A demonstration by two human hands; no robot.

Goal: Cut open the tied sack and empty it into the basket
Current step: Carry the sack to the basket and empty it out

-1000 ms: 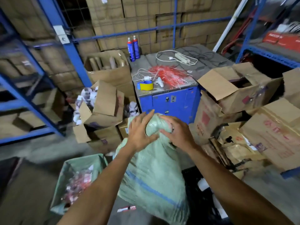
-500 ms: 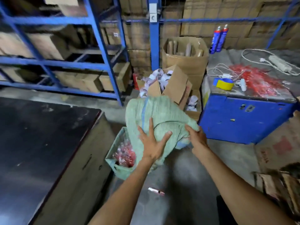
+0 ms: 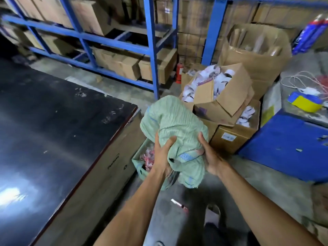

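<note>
Gripping the one green sack (image 3: 174, 125) from both sides, the person holds it above the floor by the right edge of the dark table (image 3: 53, 125), its loose mouth hanging down. The left hand (image 3: 162, 157) has its fingers curled into the cloth; the right hand (image 3: 210, 158) clamps the other side. Below, at the left hand's side, sits one green basket (image 3: 137, 159) with red-and-white packets already in it. The emptying step looks to be in hand; next the sack needs tipping and shaking squarely over the basket. One small cutter-like item (image 3: 179, 204) lies on the floor between the forearms, and several open cartons (image 3: 229, 96) stand beyond.
</note>
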